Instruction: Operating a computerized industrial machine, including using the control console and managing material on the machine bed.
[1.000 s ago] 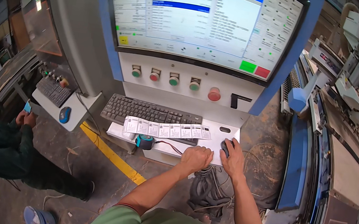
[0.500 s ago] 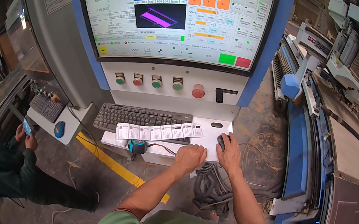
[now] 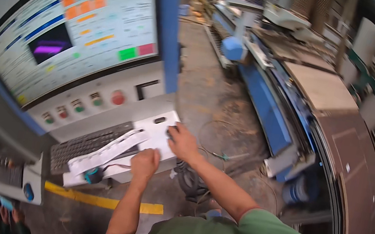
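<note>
My right hand point(image 3: 184, 142) is closed over a dark computer mouse point(image 3: 173, 131) on the white shelf point(image 3: 150, 127) of a machine console. Beside it, my left hand point(image 3: 145, 162) rests as a fist on the shelf's front edge; whatever its fingers may hold is hidden. To the left of that fist sits a teal and black tape measure point(image 3: 94, 175), its dark strap trailing toward the hand. A strip of white printed labels point(image 3: 104, 152) lies slantwise across the black keyboard point(image 3: 88, 146).
Above the shelf is a console screen point(image 3: 83, 15), with a red push button point(image 3: 118, 97) and several others below it. A blue-framed machine point(image 3: 266, 120) carrying brown panels stands right. Hoses point(image 3: 191, 182) lie on the floor. At lower left, another person's hands point(image 3: 12, 214) hold a phone.
My view has swung right, so the console now sits farther left and tilted, and more of the machine shows. Both my hands keep their places on the shelf and mouse.
</note>
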Demonstrator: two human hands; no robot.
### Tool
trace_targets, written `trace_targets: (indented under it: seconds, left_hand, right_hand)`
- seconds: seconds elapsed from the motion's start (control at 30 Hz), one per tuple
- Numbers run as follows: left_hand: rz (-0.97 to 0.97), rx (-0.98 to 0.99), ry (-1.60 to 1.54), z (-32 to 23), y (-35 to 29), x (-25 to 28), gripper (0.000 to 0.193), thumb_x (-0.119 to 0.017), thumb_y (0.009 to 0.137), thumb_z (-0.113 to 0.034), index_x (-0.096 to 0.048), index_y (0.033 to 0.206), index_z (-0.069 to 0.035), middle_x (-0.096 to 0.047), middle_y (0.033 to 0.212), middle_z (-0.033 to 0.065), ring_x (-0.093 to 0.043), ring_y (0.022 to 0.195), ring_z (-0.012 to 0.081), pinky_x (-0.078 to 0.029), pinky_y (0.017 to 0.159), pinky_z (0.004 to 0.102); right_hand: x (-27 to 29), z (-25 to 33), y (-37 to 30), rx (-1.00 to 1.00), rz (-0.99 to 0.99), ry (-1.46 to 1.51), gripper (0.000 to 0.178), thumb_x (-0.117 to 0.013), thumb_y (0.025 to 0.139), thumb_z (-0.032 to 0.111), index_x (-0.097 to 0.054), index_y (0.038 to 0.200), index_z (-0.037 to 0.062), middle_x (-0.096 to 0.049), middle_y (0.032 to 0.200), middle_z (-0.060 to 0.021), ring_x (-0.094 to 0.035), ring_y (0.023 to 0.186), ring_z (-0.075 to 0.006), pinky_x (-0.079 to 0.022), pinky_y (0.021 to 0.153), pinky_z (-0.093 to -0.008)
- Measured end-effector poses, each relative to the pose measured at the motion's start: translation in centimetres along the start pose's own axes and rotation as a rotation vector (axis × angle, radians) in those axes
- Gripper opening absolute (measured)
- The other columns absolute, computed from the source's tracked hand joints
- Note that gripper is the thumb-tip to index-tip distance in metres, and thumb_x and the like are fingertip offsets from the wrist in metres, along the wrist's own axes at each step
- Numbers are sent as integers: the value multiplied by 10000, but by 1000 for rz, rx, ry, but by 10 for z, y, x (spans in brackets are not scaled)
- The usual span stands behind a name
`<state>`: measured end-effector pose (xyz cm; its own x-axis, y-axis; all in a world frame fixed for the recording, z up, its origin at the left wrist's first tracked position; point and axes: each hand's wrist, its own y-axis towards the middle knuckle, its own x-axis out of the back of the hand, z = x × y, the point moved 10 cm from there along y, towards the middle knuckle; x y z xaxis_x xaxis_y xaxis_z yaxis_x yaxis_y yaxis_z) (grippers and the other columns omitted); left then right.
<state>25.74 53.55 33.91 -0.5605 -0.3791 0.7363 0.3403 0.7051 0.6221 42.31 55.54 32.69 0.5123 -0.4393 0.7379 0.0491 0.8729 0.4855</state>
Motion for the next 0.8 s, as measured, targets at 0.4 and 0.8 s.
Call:
trace_targets:
  seconds: [0.4,0.8]
  left_hand:
    - [7,-9,22,-6,4,-3,315,-671,940,-252,-584,676,-103,-609,630,113,-627,576,322,-489,532,450]
    - [9,19,-35,-2,3,-6,355,-647,983,-233,-572,683,-60,-588,641,154,-582,571,381,-437,525,485]
  right_hand:
    - [13,-2,-5,10,-81,-19,550,-736,854,224,-578,1371,123,-518,1400,-207,-584,1202,-407,-529,964,-505]
    - [8,-6,-1,-16,-58,-17,537,-731,840,213,-569,1334,77,-512,1362,-207,-558,1199,-397,-516,986,-486]
